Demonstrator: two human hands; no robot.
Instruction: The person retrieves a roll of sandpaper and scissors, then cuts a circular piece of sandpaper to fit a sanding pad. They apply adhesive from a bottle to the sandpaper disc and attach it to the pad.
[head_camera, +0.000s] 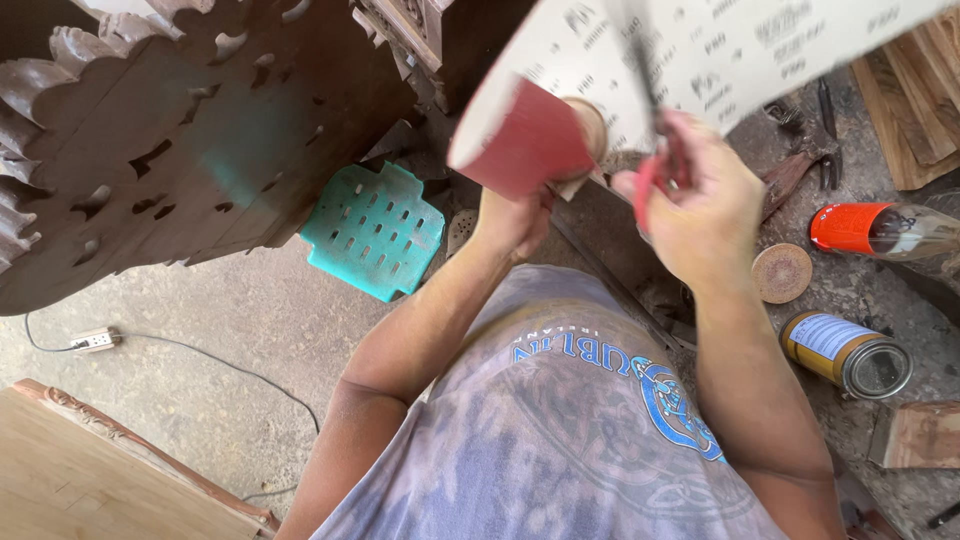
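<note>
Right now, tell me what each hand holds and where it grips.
The left hand holds the sandpaper sheet at its curled lower edge. The right hand grips red-handled scissors by the handles, cutting the sheet.

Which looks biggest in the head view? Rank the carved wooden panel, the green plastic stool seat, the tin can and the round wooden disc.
1. Carved wooden panel, though it sits nearer the camera.
2. Green plastic stool seat.
3. Tin can, lying on its side.
4. Round wooden disc.
</note>
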